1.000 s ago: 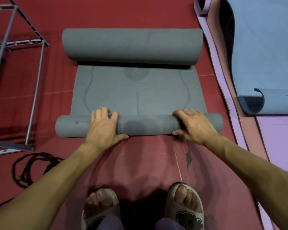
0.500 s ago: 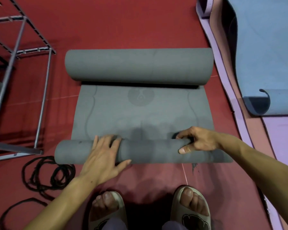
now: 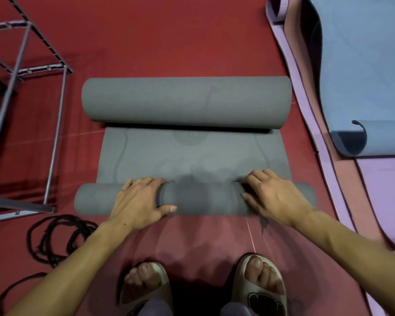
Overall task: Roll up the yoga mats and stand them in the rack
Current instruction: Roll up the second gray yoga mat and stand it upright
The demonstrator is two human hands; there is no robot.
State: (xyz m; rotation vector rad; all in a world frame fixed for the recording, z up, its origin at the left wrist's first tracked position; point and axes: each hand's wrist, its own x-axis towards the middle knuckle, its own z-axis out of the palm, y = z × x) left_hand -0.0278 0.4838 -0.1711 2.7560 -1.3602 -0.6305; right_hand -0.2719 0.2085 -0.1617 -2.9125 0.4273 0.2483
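A grey yoga mat (image 3: 192, 153) lies on the red floor, rolled at both ends. The thick far roll (image 3: 187, 102) lies across the top, and a thinner near roll (image 3: 203, 199) lies just in front of my feet. My left hand (image 3: 139, 201) rests on the near roll left of centre, fingers curved over its top, thumb along the near side. Right of centre, my right hand (image 3: 271, 195) lies on the same roll with fingers bent over its far edge. The metal rack (image 3: 21, 71) stands at the left.
A blue mat (image 3: 363, 76) with a curled corner lies at the right over a purple mat (image 3: 385, 185) and a pink one. A black cord (image 3: 55, 238) coils on the floor at lower left. My sandalled feet stand below the roll.
The near roll has moved forward and grown slightly as both hands pushed it. My right hand, which pinched the roll's far edge, now lies over the top again.
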